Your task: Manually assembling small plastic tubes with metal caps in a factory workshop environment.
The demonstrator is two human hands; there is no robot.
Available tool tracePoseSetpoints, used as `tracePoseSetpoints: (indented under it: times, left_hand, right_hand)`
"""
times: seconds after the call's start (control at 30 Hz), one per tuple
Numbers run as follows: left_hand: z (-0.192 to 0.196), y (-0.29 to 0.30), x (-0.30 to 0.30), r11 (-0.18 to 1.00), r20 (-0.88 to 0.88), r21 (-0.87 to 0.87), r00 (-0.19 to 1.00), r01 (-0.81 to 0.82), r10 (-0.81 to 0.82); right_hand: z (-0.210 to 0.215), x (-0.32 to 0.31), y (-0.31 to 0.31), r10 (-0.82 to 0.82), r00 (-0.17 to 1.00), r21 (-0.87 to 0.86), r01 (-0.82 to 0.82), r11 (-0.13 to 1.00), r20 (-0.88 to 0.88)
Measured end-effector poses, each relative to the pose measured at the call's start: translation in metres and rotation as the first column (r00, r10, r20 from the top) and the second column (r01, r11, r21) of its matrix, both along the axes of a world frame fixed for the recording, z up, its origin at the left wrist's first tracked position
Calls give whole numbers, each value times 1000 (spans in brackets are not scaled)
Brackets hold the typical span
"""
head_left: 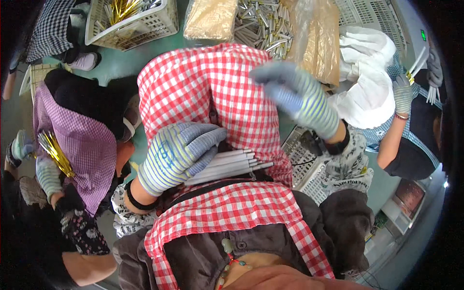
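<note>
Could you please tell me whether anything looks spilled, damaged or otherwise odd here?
Nothing looks clearly spilled or damaged. One small irregularity: the thin white sticks under the striped-gloved left hand lie with uneven ends, some reaching further right than others.

White sticks (224, 166), red-white checked apron (176, 87), yellow-blue striped gloves (166, 157).

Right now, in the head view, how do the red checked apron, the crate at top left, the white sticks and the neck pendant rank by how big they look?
1. Red checked apron
2. Crate, partly cut off
3. White sticks, partly covered by the left hand
4. Neck pendant
</note>
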State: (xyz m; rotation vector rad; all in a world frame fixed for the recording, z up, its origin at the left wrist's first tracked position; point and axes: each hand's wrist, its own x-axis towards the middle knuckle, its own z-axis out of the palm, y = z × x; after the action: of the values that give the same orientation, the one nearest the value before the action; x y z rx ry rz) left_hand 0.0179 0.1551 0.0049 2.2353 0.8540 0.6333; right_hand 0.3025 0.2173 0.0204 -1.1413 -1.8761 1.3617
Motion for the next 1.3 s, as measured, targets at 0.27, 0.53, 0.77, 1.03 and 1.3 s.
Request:
tracePoseSetpoints:
  times: [0.27, 0.53, 0.77, 1.03, 1.3]
  left_hand:
    - [-30, 79, 17, 995, 101, -37, 991, 91, -87]
    - [-29, 118, 46, 992, -40, -126, 999, -13, 8]
    - [-40, 135, 53, 975, -68, -192, 993, -107, 96]
    - [-33, 144, 78, 962, -182, -171, 966, -213, 182]
    - [-34, 139, 100, 938, -283, -146, 922, -314, 264]
  right_hand:
    - [-113, 105, 202, -303, 874, -19, 335, 942, 380]
    - [-218, 105, 361, -217, 340, 223, 23, 975, 915]
    - [-313, 113, 455, -421, 1, 413, -198, 889, 907]
    - [-308, 149, 497, -25, -18, 23, -101, 995, 1000]
    - [-329, 169, 479, -81, 90, 92, -120, 989, 993]
